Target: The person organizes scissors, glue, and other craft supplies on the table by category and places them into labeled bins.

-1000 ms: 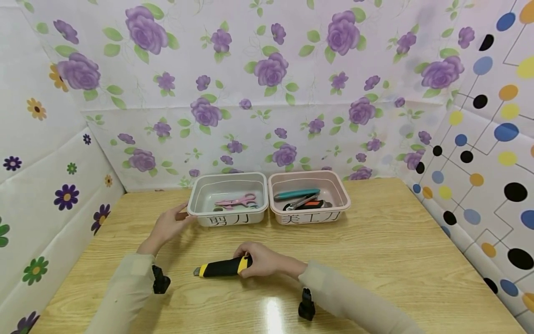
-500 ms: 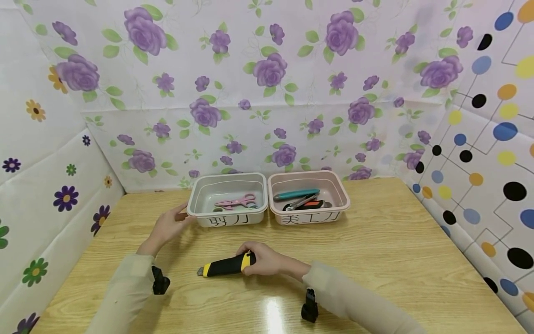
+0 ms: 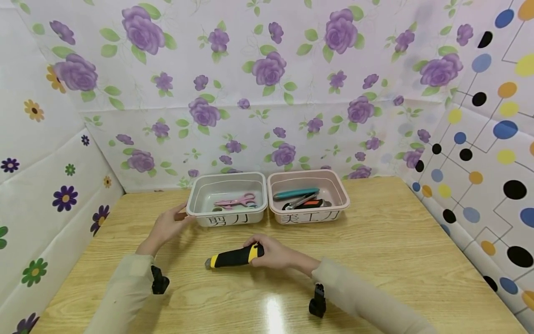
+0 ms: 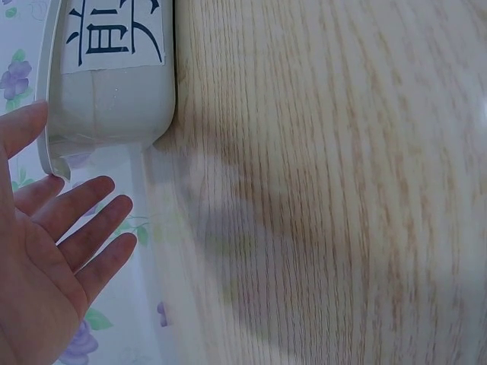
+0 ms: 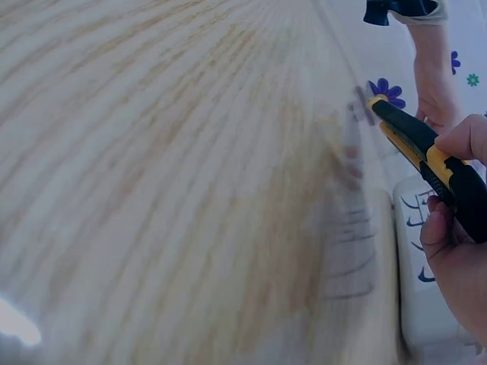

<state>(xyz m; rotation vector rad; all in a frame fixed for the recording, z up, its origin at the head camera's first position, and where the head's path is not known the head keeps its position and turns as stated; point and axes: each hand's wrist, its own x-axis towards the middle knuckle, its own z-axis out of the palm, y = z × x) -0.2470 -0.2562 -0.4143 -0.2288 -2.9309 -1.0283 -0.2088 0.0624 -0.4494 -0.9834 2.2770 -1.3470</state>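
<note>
My right hand (image 3: 273, 253) grips a black and yellow utility knife (image 3: 232, 257) by one end, above the table in front of the bins. In the right wrist view, thumb and fingers pinch the knife (image 5: 415, 135) from both sides. My left hand (image 3: 167, 226) touches the near left corner of a light grey bin (image 3: 227, 215). Its thumb and index finger meet the rim in the left wrist view, while the other fingers (image 4: 95, 236) stay spread and nearly straight. Pink scissors (image 3: 235, 201) lie inside the grey bin.
A pink bin (image 3: 344, 199) stands right beside the grey one, holding a teal cutter (image 3: 296, 193) and other cutters. Both bins carry labels with Chinese characters. They stand near the wooden table's (image 3: 375, 260) back edge, against a flowered cloth wall (image 3: 233, 125).
My right hand has carried the utility knife to the right and slightly up toward the bins. The left hand stays at the grey bin's corner.
</note>
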